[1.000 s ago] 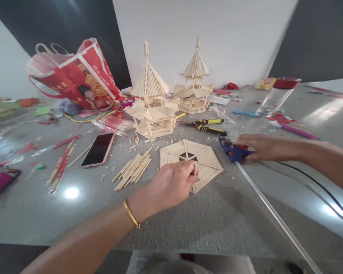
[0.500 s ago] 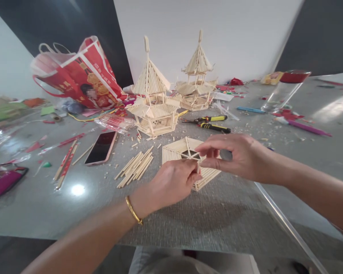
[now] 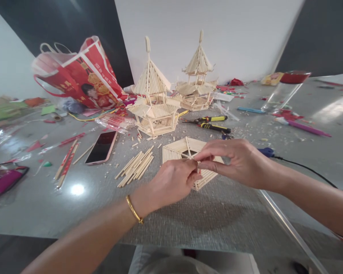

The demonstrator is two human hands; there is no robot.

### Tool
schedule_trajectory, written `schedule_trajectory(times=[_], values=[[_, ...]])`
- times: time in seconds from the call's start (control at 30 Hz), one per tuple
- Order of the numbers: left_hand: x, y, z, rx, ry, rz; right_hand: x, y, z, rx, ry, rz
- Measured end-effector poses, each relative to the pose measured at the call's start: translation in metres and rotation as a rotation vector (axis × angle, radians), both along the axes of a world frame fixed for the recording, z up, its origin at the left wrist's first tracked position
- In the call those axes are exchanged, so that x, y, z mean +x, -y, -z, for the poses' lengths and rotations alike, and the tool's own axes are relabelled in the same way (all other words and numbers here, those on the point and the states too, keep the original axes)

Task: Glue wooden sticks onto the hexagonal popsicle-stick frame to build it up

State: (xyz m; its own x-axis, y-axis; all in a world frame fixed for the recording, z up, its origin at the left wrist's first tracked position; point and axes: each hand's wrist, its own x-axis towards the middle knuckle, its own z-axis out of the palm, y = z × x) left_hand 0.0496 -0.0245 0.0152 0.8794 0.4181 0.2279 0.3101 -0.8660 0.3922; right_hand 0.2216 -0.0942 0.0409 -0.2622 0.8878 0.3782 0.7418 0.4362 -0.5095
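A flat hexagonal panel of pale wooden sticks (image 3: 177, 150) lies on the grey table (image 3: 211, 217). My left hand (image 3: 173, 182), with a gold bangle on the wrist, is closed over the panel's near edge and pinches a short wooden stick. My right hand (image 3: 234, 160) meets it from the right, its thumb and forefinger pinched on the same small stick. The stick itself is almost hidden between the fingers. A blue glue gun (image 3: 266, 152) lies on the table just behind my right wrist, its black cord trailing right.
Two stick-built pagoda models (image 3: 154, 106) (image 3: 197, 82) stand behind the panel. A loose pile of sticks (image 3: 135, 166) and a phone (image 3: 101, 147) lie to the left. Yellow-handled cutters (image 3: 211, 123), a red bag (image 3: 80, 76), a glass jar (image 3: 282, 93) and paper scraps are scattered around.
My right hand let go of the blue glue gun and came over to my left hand, where its fingers closed on the small stick. My left hand stayed at the panel's edge.
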Motion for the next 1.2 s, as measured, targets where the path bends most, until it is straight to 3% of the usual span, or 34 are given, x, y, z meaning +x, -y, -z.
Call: schedule_trajectory(times=[0.23,0.63,1.2], values=[[0.000,0.001,-0.001,-0.006,0.001,-0.005,0.005,0.003,0.002,0.027,-0.015,-0.042],[-0.001,0.000,0.003,0.024,0.016,-0.007,0.002,0.007,0.006,0.059,-0.023,0.030],[-0.002,0.003,-0.001,0.041,0.008,-0.010,-0.003,0.006,0.004,0.124,-0.011,-0.070]])
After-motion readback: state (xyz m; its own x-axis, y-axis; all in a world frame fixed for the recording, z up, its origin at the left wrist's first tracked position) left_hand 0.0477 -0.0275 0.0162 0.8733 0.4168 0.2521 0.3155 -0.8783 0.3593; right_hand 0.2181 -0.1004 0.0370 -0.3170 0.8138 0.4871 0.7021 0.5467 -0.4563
